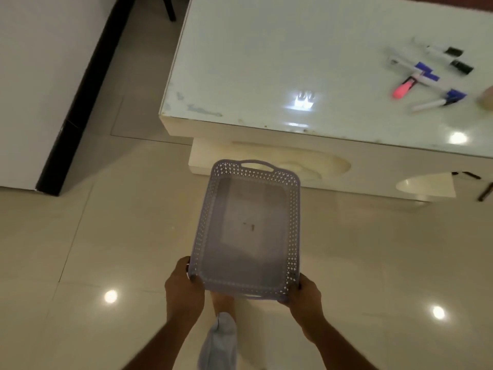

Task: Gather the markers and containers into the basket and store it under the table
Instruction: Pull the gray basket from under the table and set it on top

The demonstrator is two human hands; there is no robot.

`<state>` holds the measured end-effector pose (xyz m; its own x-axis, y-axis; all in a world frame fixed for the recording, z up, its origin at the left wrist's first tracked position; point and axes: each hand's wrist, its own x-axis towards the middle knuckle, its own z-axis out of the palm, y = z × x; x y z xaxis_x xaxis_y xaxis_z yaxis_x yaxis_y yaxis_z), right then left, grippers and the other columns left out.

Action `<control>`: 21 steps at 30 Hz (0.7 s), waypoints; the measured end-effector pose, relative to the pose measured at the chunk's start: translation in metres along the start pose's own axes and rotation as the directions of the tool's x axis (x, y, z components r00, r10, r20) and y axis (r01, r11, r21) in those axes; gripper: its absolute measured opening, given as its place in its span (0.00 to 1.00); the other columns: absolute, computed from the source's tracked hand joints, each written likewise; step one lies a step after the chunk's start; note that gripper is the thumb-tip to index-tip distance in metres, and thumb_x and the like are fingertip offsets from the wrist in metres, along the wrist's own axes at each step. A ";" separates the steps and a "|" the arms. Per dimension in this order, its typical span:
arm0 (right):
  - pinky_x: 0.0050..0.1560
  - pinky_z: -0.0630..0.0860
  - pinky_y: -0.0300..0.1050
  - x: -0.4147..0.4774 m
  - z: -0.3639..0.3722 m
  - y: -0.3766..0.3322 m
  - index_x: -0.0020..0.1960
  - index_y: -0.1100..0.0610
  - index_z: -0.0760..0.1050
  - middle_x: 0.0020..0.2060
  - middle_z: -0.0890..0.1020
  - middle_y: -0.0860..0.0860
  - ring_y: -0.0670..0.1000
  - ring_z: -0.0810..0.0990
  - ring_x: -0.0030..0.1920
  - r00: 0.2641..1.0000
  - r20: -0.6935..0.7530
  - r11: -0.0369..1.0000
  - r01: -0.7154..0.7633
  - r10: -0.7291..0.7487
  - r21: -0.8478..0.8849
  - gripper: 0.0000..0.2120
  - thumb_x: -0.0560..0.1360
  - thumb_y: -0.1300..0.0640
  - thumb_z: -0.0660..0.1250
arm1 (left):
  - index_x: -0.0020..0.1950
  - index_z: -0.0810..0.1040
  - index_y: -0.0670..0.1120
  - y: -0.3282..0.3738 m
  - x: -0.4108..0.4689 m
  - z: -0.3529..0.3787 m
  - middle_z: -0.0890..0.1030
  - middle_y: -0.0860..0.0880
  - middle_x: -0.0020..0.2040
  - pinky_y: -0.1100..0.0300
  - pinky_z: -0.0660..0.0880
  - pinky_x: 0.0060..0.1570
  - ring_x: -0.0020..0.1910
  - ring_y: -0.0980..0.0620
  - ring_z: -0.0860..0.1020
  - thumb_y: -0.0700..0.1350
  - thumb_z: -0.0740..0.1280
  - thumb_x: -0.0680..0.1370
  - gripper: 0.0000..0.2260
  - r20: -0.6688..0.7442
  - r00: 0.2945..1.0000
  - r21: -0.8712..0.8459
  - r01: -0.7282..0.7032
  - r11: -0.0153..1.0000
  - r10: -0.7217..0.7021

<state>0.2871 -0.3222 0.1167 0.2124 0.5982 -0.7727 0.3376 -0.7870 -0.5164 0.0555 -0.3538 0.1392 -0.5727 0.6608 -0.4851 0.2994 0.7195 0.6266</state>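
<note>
I hold a lilac perforated basket (pixel 293 222) above the floor, in front of the low white table (pixel 266 62). My left hand (pixel 182 285) grips its near left corner and my right hand (pixel 304 296) grips its near right corner. Nothing lies inside the basket. Several markers (pixel 426 73) lie in a loose pile on the table's far right: white barrels with blue and black caps, plus a pink highlighter (pixel 402 89). A pale rounded object (pixel 486 98) is cut off at the right frame edge.
The table has an open shelf (pixel 314 164) under its glass top. Glossy beige tiled floor (pixel 106 236) surrounds me. A white cabinet with a black edge (pixel 40 89) stands to the left. A dark chair leg (pixel 169 8) shows at the top.
</note>
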 end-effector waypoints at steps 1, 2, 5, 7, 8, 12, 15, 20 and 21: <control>0.37 0.84 0.46 -0.013 -0.008 0.008 0.49 0.56 0.81 0.41 0.85 0.54 0.55 0.86 0.39 1.000 -0.002 1.000 0.001 -0.001 0.000 0.11 0.77 0.64 0.60 | 0.56 0.77 0.45 -0.002 -0.017 -0.002 0.80 0.48 0.43 0.56 0.73 0.41 0.40 0.44 0.77 0.31 0.62 0.74 0.15 0.001 1.000 0.010 0.007 1.000 -0.007; 0.38 0.85 0.49 -0.024 -0.016 0.015 0.48 0.56 0.81 0.40 0.86 0.54 0.55 0.86 0.39 1.000 -0.009 1.000 0.001 -0.001 -0.003 0.11 0.76 0.64 0.60 | 0.57 0.77 0.45 -0.004 -0.031 -0.004 0.80 0.47 0.43 0.56 0.72 0.40 0.40 0.44 0.77 0.31 0.62 0.74 0.15 -0.007 1.000 0.013 0.014 1.000 -0.014; 0.38 0.84 0.55 -0.067 -0.050 0.024 0.44 0.56 0.81 0.36 0.86 0.54 0.56 0.86 0.36 0.999 -0.032 0.999 0.038 -0.038 0.001 0.10 0.77 0.61 0.61 | 0.61 0.76 0.44 0.007 -0.080 -0.018 0.82 0.43 0.46 0.55 0.71 0.41 0.40 0.43 0.76 0.32 0.62 0.76 0.16 0.002 1.000 -0.002 0.025 1.000 -0.025; 0.37 0.84 0.53 -0.090 -0.073 0.019 0.42 0.55 0.80 0.37 0.85 0.55 0.56 0.86 0.35 0.998 -0.043 0.999 0.050 -0.049 0.011 0.09 0.78 0.60 0.63 | 0.62 0.76 0.44 0.020 -0.105 -0.027 0.83 0.41 0.50 0.55 0.71 0.42 0.40 0.41 0.78 0.35 0.64 0.76 0.15 0.036 0.999 0.009 0.025 1.000 -0.025; 0.37 0.84 0.52 -0.102 -0.085 0.013 0.42 0.55 0.80 0.37 0.85 0.56 0.57 0.85 0.35 0.998 -0.039 0.998 0.057 -0.056 0.022 0.09 0.78 0.59 0.63 | 0.62 0.76 0.45 0.031 -0.114 -0.033 0.84 0.40 0.51 0.54 0.72 0.43 0.41 0.40 0.80 0.36 0.65 0.76 0.15 0.044 0.999 0.010 0.015 1.000 -0.015; 0.36 0.83 0.48 -0.130 -0.122 -0.038 0.45 0.59 0.81 0.41 0.84 0.60 0.57 0.82 0.35 0.997 -0.013 0.992 0.080 -0.079 0.100 0.11 0.79 0.62 0.61 | 0.61 0.77 0.45 0.099 -0.131 -0.065 0.84 0.42 0.48 0.53 0.73 0.42 0.38 0.42 0.79 0.35 0.66 0.75 0.15 0.020 0.996 -0.005 -0.087 0.996 0.087; 0.42 0.84 0.57 -0.133 -0.145 -0.095 0.45 0.58 0.82 0.41 0.86 0.56 0.58 0.85 0.40 0.989 -0.001 0.987 0.150 -0.150 0.052 0.11 0.75 0.64 0.60 | 0.60 0.78 0.44 0.159 -0.117 -0.086 0.84 0.44 0.47 0.52 0.76 0.42 0.40 0.44 0.79 0.32 0.65 0.74 0.17 -0.018 0.978 -0.022 -0.207 0.978 0.206; 0.45 0.84 0.58 -0.105 -0.167 -0.215 0.46 0.58 0.81 0.43 0.85 0.57 0.57 0.86 0.41 0.954 -0.026 0.953 0.300 -0.299 0.045 0.09 0.74 0.66 0.63 | 0.61 0.77 0.44 0.254 -0.065 -0.101 0.81 0.47 0.44 0.46 0.80 0.43 0.39 0.44 0.81 0.32 0.62 0.76 0.16 -0.063 0.953 -0.116 -0.303 0.946 0.297; 0.45 0.84 0.57 -0.094 -0.168 -0.237 0.49 0.60 0.80 0.45 0.85 0.58 0.58 0.86 0.42 0.947 -0.028 0.947 0.320 -0.319 0.043 0.08 0.74 0.66 0.63 | 0.60 0.77 0.45 0.269 -0.049 -0.101 0.81 0.46 0.44 0.45 0.81 0.43 0.39 0.42 0.81 0.33 0.62 0.76 0.15 -0.077 0.949 -0.137 -0.313 0.940 0.305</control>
<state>0.3417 -0.1664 0.3734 0.1189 0.8218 -0.5572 0.3483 -0.5601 -0.7517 0.0873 -0.2138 0.3930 -0.5112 0.8301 -0.2226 0.3561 0.4403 0.8242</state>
